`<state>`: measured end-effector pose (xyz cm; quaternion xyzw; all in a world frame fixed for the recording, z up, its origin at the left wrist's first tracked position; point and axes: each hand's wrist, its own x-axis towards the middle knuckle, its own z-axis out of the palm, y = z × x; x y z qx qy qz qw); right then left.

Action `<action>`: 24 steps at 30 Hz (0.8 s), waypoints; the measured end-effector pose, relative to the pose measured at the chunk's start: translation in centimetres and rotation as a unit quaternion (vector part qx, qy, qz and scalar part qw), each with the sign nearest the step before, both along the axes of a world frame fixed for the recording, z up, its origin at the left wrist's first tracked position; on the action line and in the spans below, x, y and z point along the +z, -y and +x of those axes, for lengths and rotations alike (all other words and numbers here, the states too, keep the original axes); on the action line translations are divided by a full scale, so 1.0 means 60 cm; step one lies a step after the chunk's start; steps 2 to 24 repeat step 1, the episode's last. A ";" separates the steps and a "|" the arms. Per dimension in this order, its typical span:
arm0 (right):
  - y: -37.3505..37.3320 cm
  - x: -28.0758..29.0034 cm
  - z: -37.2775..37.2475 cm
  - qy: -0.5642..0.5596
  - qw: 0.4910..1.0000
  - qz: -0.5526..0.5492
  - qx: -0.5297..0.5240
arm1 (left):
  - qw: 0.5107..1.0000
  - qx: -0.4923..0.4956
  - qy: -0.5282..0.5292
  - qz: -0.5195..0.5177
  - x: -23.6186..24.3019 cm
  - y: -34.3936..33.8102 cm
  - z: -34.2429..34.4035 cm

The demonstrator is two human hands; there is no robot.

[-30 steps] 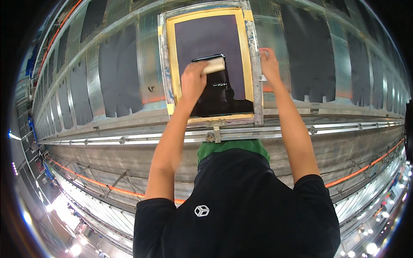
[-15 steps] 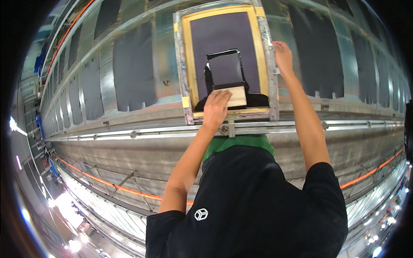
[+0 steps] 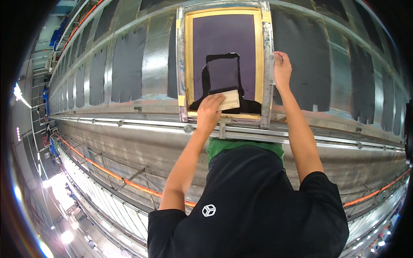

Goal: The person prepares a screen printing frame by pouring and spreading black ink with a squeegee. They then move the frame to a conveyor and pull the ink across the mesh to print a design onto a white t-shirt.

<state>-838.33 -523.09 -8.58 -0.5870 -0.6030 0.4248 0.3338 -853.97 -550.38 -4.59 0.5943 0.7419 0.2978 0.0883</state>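
Note:
A screen-printing frame (image 3: 181,69) with a metal rim and yellow tape inside lies in front of me, its purplish mesh (image 3: 223,34) facing up. Glossy black ink (image 3: 251,106) pools at the mesh's near end and outlines a rectangle farther up. My left hand (image 3: 209,109) is closed round the left end of a squeegee (image 3: 231,100) with a pale wooden handle, which rests in the ink near the frame's close edge. At the frame's right side rail, my right hand (image 3: 282,69) has its fingers curled against the outer edge; the fingertips are partly hidden.
Dark fabric panels (image 3: 301,64) lie in a row along the long table on both sides of the frame. A metal rail (image 3: 159,125) runs along the table's near edge, with a bracket (image 3: 222,129) under the frame. Orange piping (image 3: 107,172) runs behind me.
The frame has shifted right along the table, now beside the right-hand dark panel, and part of another panel shows at its left. Both hands moved with it; the squeegee stays at the near end.

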 end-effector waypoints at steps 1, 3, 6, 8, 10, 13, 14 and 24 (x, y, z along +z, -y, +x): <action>0.022 0.003 -0.034 0.008 1.000 -0.030 -0.001 | 1.000 -0.002 -0.006 -0.003 -0.005 0.017 -0.037; 0.022 0.003 -0.034 0.008 1.000 -0.030 -0.001 | 1.000 -0.002 -0.006 -0.003 -0.005 0.017 -0.037; 0.022 0.003 -0.034 0.008 1.000 -0.030 -0.001 | 1.000 -0.002 -0.006 -0.003 -0.005 0.017 -0.037; 0.022 0.003 -0.034 0.008 1.000 -0.030 -0.001 | 1.000 -0.002 -0.006 -0.003 -0.005 0.017 -0.037; 0.022 0.003 -0.034 0.008 1.000 -0.030 -0.001 | 1.000 -0.002 -0.006 -0.003 -0.005 0.017 -0.037; 0.022 0.003 -0.034 0.008 1.000 -0.030 -0.001 | 1.000 -0.002 -0.006 -0.003 -0.005 0.017 -0.037; 0.022 0.003 -0.034 0.008 1.000 -0.030 -0.001 | 1.000 -0.002 -0.006 -0.003 -0.005 0.017 -0.037; 0.022 0.003 -0.034 0.008 1.000 -0.030 -0.001 | 1.000 -0.002 -0.006 -0.003 -0.005 0.017 -0.037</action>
